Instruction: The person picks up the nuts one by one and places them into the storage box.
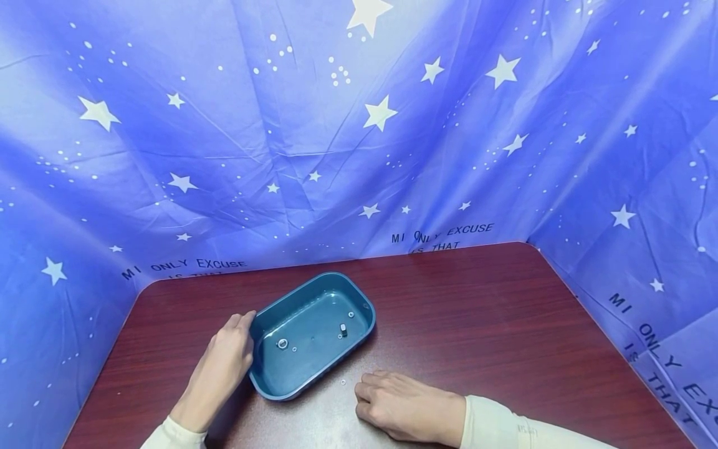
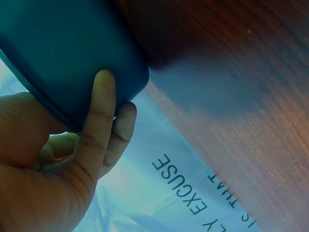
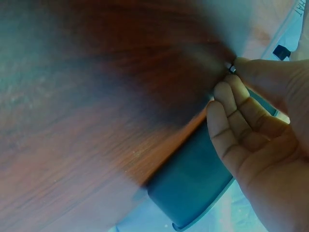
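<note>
A blue-green plastic tray (image 1: 311, 380) sits at an angle on the table, with several small metal parts inside. Among them are a larger metal ring (image 1: 283, 343) and a small upright metal piece (image 1: 344, 330). My left hand (image 1: 221, 362) grips the tray's left end; in the left wrist view, fingers (image 2: 103, 96) lie along its outer wall. Low over the tabletop, right of the tray, my right hand (image 1: 406, 405) has its fingers bent. Between thumb and fingertip it pinches a small shiny metal part (image 3: 232, 68), whose kind is too small to tell.
A tiny ring (image 1: 343, 382) lies on the dark red wooden table (image 1: 477, 312) between the tray and my right hand. Blue star-printed cloth (image 1: 314, 125) hangs behind the table and along its sides.
</note>
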`<state>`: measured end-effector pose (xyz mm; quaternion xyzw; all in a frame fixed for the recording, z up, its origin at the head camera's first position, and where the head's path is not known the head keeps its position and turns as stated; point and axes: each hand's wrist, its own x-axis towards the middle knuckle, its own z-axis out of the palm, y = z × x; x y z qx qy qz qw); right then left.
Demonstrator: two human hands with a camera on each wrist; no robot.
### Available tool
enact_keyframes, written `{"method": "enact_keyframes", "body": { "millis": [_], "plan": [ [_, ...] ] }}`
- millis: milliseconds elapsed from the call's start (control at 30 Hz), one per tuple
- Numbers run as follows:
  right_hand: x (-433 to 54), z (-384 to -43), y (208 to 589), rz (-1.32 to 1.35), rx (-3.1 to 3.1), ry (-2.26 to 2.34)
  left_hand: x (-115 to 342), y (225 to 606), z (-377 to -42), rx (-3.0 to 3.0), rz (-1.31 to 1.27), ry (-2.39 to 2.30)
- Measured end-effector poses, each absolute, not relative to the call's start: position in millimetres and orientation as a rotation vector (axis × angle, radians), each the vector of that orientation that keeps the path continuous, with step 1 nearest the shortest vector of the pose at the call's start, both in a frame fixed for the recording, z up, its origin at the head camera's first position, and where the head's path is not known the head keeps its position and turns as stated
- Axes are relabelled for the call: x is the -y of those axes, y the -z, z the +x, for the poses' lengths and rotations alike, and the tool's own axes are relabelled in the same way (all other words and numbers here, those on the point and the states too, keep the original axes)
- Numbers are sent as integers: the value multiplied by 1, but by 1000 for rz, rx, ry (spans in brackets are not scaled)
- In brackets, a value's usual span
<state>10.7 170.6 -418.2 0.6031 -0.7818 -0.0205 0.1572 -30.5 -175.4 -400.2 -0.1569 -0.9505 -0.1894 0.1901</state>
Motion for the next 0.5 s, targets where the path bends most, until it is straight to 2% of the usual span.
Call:
{"method": "enact_keyframes", "body": {
  "millis": [500],
  "plan": [
    [-168,12,420,1741,2272,53,177,401,-31,2666,-458,523]
  ]
}}
